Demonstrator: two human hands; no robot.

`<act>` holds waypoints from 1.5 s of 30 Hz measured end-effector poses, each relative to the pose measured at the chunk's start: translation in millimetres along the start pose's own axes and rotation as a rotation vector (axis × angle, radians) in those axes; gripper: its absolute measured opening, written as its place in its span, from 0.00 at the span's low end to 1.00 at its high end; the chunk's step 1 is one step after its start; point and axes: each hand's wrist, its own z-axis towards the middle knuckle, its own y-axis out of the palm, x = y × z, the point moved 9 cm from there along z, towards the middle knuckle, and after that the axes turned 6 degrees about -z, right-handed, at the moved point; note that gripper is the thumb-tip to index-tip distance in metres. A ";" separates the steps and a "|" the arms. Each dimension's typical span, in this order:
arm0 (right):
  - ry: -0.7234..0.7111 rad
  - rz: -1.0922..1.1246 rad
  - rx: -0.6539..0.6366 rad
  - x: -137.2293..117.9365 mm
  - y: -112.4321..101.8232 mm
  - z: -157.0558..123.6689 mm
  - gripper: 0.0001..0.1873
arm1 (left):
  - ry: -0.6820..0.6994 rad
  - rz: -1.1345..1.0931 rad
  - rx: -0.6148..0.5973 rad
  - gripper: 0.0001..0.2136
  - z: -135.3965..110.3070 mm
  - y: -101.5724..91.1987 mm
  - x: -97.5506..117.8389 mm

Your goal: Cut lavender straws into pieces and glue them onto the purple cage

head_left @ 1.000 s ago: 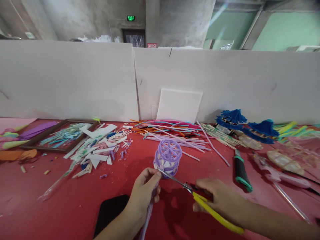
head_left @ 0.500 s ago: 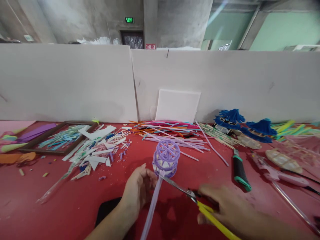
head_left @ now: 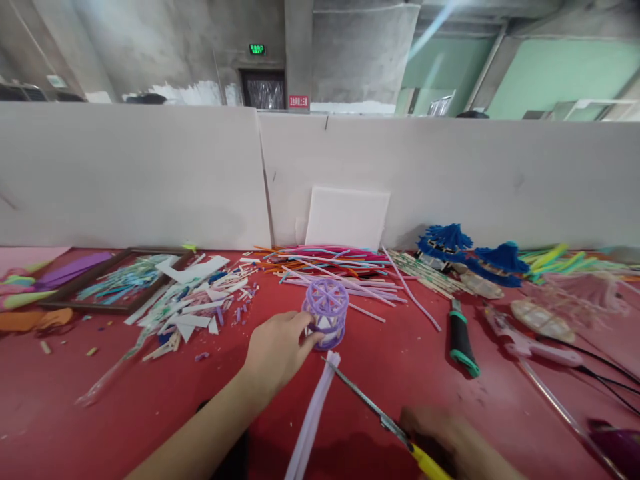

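Observation:
My left hand [head_left: 277, 348] reaches forward, its fingertips closed on the lower left side of a small purple cage made of straws [head_left: 327, 312], which stands on the red table [head_left: 150, 413]. My right hand [head_left: 450, 443], blurred at the bottom edge, grips yellow-handled scissors [head_left: 373, 408] whose blades point up and left. The blade tips sit beside the end of a bundle of lavender straws [head_left: 313, 420] lying on the table between my two hands.
A pile of coloured straws [head_left: 330, 263] lies behind the cage and white scraps [head_left: 200, 303] to its left. A wooden frame [head_left: 107, 283] is far left. A green-black knife [head_left: 460, 337], a glue gun [head_left: 533, 347] and blue tassels [head_left: 470, 253] are right. A white partition [head_left: 150, 173] backs the table.
My left hand has let go of the lavender straws and moved up to the purple cage. My right hand has drawn the scissors back toward the lower right. The straws now lie on the table.

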 end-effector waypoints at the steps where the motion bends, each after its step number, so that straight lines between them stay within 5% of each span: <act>1: -0.005 0.052 -0.012 -2.5 6.3 3.4 0.20 | -0.002 0.004 0.009 0.07 3.7 1.3 0.4; 6: -0.047 0.102 0.067 -20.9 7.7 24.7 0.24 | -0.044 -0.044 0.059 0.10 11.5 -1.7 -2.1; 12: -0.027 -0.119 0.175 -17.3 -14.2 24.5 0.25 | -0.119 -0.285 0.109 0.18 -21.4 -17.3 -7.4; 16: 0.032 -0.268 0.182 -9.7 -14.8 20.0 0.19 | -0.411 -1.195 -0.057 0.18 -51.6 22.6 -13.8; 21: 0.042 -0.366 0.150 -1.3 -5.7 23.2 0.17 | -0.520 -1.502 -0.114 0.20 -67.3 59.8 -8.5; 29: -0.034 -0.386 0.091 0.9 -8.9 22.4 0.15 | -0.575 -1.646 -0.138 0.23 -71.6 77.0 -11.7; 34: 0.081 -0.335 0.072 -2.3 -4.6 18.0 0.14 | -0.640 -1.623 -0.151 0.25 -73.2 85.7 -16.7; 39: 0.235 -0.274 -0.185 -6.2 7.2 8.3 0.14 | -0.625 -1.456 -0.166 0.22 -74.7 87.2 -14.4; 45: 0.054 -0.254 -0.377 -29.6 13.8 15.4 0.29 | -0.612 -1.385 -0.158 0.18 -73.3 87.9 -16.9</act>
